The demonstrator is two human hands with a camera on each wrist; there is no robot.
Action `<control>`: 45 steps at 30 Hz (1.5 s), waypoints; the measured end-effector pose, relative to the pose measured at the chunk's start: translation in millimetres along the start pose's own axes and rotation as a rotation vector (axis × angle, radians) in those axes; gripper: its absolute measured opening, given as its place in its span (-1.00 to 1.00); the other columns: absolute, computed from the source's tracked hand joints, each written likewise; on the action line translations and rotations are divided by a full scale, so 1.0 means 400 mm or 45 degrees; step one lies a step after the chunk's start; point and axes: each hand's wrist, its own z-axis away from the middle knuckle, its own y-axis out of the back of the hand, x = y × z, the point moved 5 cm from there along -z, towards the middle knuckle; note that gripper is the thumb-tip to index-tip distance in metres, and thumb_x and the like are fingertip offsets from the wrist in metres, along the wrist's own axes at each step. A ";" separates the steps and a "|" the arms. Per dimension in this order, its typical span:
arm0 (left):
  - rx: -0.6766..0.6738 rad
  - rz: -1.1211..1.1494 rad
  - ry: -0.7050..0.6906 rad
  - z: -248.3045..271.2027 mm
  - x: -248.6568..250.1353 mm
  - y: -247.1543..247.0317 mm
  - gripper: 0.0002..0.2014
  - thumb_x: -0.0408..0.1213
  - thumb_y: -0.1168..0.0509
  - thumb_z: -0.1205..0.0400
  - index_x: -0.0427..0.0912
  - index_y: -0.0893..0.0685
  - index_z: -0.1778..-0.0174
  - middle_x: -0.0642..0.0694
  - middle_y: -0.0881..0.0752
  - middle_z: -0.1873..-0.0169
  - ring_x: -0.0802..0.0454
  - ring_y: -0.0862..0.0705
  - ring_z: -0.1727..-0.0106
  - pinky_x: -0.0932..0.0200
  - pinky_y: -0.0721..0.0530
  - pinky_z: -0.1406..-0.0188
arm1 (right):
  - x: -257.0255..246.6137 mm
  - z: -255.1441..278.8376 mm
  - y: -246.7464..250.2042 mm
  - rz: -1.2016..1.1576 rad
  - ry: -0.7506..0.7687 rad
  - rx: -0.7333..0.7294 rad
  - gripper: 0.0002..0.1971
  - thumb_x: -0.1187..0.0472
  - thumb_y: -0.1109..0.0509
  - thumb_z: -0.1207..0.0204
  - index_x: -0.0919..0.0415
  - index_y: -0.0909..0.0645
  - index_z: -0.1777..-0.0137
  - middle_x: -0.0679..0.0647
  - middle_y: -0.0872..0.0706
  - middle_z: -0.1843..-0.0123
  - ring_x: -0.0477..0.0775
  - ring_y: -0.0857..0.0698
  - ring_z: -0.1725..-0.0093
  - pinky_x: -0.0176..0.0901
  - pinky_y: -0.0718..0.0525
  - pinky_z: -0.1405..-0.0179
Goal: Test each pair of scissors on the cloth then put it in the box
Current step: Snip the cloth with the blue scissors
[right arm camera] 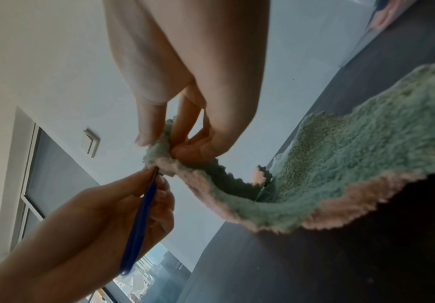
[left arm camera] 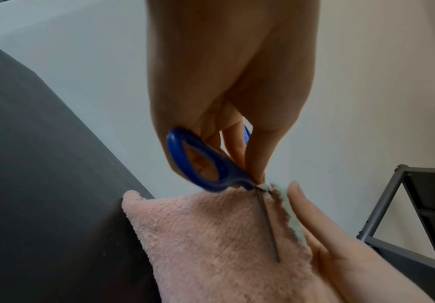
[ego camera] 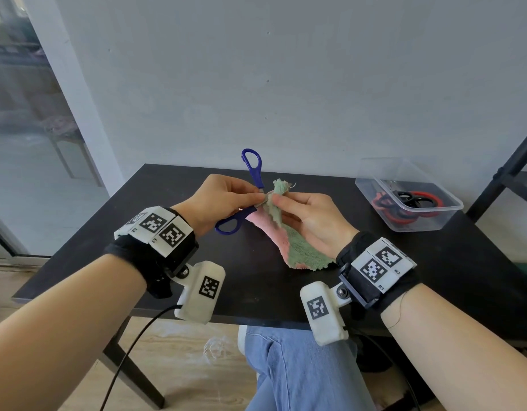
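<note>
- Left hand (ego camera: 217, 200) pinches blue scissors (ego camera: 255, 170) near the pivot, handles spread wide.
- Right hand (ego camera: 312, 221) pinches the cloth (ego camera: 298, 247) top edge above the table (ego camera: 434, 277) centre.
- Box (ego camera: 434, 221) far right, near the table edge.

A black table (ego camera: 286, 295) stands against a pale wall (ego camera: 286, 69) beside a window (ego camera: 22, 143).

L hand (ego camera: 223, 200) pinches blue-handled scissors (ego camera: 254, 170) w/ handles spread; R hand (ego camera: 309, 221) pinches pink-green fleecy cloth (ego camera: 295, 244) over black counter (ego camera: 404, 262). Clear plastic box (ego camera: 375, 185) at right holds red/black scissors (ego camera: 410, 200).
</note>
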 end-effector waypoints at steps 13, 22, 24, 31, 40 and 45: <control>-0.083 -0.035 -0.003 -0.003 0.003 -0.007 -0.90 -0.39 -0.44 -0.54 -0.35 -0.77 0.09 -0.28 -0.82 0.16 0.03 -0.79 0.25 0.30 -0.75 0.19 | 0.001 -0.005 0.000 0.280 0.088 0.114 -0.90 0.29 -0.47 -0.48 0.32 -0.77 0.10 0.15 -0.82 0.19 -0.01 -0.80 0.19 -0.25 -0.70 0.10; -0.157 -0.067 -0.018 -0.006 0.023 0.001 -0.87 -0.40 -0.44 -0.53 -0.38 -0.77 0.07 -0.30 -0.81 0.12 0.00 -0.78 0.22 0.25 -0.78 0.13 | -0.011 -0.006 0.011 0.342 0.147 0.077 -0.91 0.30 -0.44 -0.51 0.28 -0.77 0.16 0.00 -0.79 0.33 -0.18 -0.72 0.33 -0.37 -0.61 0.22; -0.168 -0.089 -0.014 -0.004 0.022 0.004 -0.87 -0.39 -0.45 -0.52 -0.37 -0.77 0.09 -0.30 -0.81 0.12 -0.03 -0.78 0.19 0.21 -0.78 0.06 | -0.009 -0.008 0.014 0.342 0.142 0.075 -0.91 0.30 -0.45 -0.50 0.31 -0.77 0.14 0.04 -0.79 0.30 -0.18 -0.71 0.32 -0.31 -0.60 0.17; -0.183 -0.081 0.022 0.006 0.019 0.012 -0.89 -0.39 -0.43 -0.53 -0.37 -0.77 0.11 -0.21 -0.81 0.23 0.06 -0.77 0.30 0.33 -0.73 0.24 | -0.003 -0.009 0.020 0.296 0.135 0.068 -0.90 0.35 -0.41 -0.52 0.37 -0.75 0.09 0.06 -0.78 0.29 -0.17 -0.71 0.33 -0.32 -0.60 0.18; -0.184 -0.038 0.063 0.020 0.018 0.021 -0.90 -0.42 -0.42 -0.53 -0.38 -0.76 0.11 -0.09 -0.80 0.37 0.13 -0.77 0.37 0.38 -0.69 0.34 | 0.000 -0.014 0.037 0.306 0.100 0.083 -0.90 0.34 -0.41 -0.52 0.34 -0.75 0.10 0.11 -0.77 0.20 -0.09 -0.67 0.23 -0.23 -0.60 0.07; -0.165 -0.058 0.068 0.025 0.021 0.027 -0.87 -0.43 -0.43 -0.53 -0.42 -0.76 0.08 -0.09 -0.80 0.39 0.14 -0.77 0.39 0.40 -0.67 0.37 | 0.000 -0.016 0.052 0.306 0.079 0.073 -0.89 0.33 -0.42 -0.52 0.36 -0.75 0.09 0.13 -0.76 0.16 -0.05 -0.63 0.21 -0.21 -0.59 0.07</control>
